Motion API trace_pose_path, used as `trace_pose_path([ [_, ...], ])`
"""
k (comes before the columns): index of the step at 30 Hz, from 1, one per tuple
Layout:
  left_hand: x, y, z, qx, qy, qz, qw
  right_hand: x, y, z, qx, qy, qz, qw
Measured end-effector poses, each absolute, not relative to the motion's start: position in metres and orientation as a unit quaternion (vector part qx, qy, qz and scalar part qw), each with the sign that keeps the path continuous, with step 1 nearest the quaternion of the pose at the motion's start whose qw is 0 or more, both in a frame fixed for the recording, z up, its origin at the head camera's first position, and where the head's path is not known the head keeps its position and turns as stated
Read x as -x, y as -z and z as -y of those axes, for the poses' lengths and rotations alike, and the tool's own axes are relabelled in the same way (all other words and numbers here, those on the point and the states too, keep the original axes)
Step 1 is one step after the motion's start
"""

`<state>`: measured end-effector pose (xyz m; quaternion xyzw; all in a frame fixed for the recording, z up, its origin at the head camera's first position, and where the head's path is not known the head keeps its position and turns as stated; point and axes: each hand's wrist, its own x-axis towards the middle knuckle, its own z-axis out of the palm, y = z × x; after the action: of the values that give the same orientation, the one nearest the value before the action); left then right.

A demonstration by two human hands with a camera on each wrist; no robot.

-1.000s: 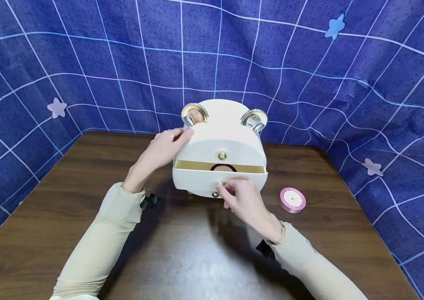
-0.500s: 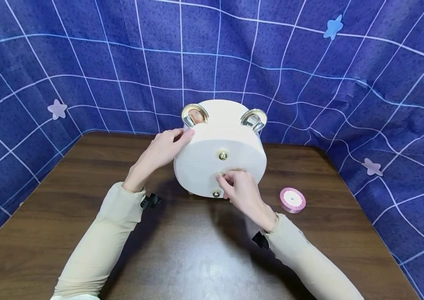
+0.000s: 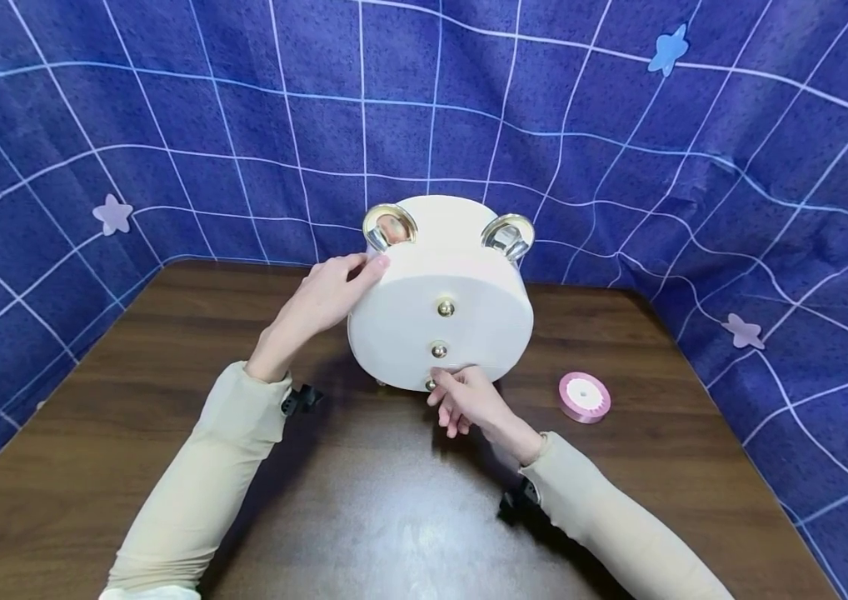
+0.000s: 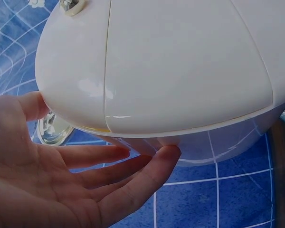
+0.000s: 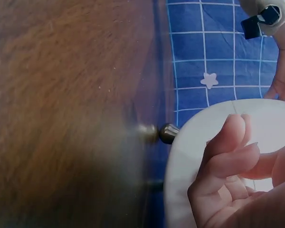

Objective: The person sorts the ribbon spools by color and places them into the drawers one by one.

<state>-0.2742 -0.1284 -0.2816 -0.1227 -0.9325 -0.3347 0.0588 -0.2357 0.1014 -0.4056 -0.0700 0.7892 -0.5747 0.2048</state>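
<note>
A white rounded drawer box (image 3: pixel 469 287) with two shiny ear shapes on top stands on the table. Its drawer fronts lie flush, and gold knobs run down the middle: an upper knob (image 3: pixel 446 308), a middle knob (image 3: pixel 439 350) and a bottom knob (image 3: pixel 431 385). My left hand (image 3: pixel 326 292) rests against the box's upper left side; in the left wrist view its fingers (image 4: pixel 147 183) lie along the casing, fairly straight. Thumb and index finger of my right hand (image 3: pixel 472 400) pinch the bottom knob, the other fingers loosely curled below. The right wrist view hides that knob behind the fingers (image 5: pixel 228 137).
A pink ribbon spool (image 3: pixel 585 397) lies on the brown wooden table (image 3: pixel 364 517), right of the box. Behind the box hangs a blue cloth (image 3: pixel 244 125) with a white grid and star shapes. A small foot (image 5: pixel 168 133) shows under the box.
The middle drawer, pulled partly out at first, has been pushed in flush. My right hand has let go of the middle knob and moved down to the bottom one. My left hand stays put.
</note>
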Motion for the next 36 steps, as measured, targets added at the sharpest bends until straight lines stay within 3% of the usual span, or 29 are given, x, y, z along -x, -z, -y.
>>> trace_pose_path([
  [9,0.274,0.283,0.127,0.125,0.335,0.932,0.065,0.238,0.412,-0.1,-0.002,0.674,-0.674,0.304],
  [36,0.274,0.283,0.128,0.124,0.329,0.934,0.062,0.184,0.418,-0.109,0.026,0.684,-0.651,0.327],
])
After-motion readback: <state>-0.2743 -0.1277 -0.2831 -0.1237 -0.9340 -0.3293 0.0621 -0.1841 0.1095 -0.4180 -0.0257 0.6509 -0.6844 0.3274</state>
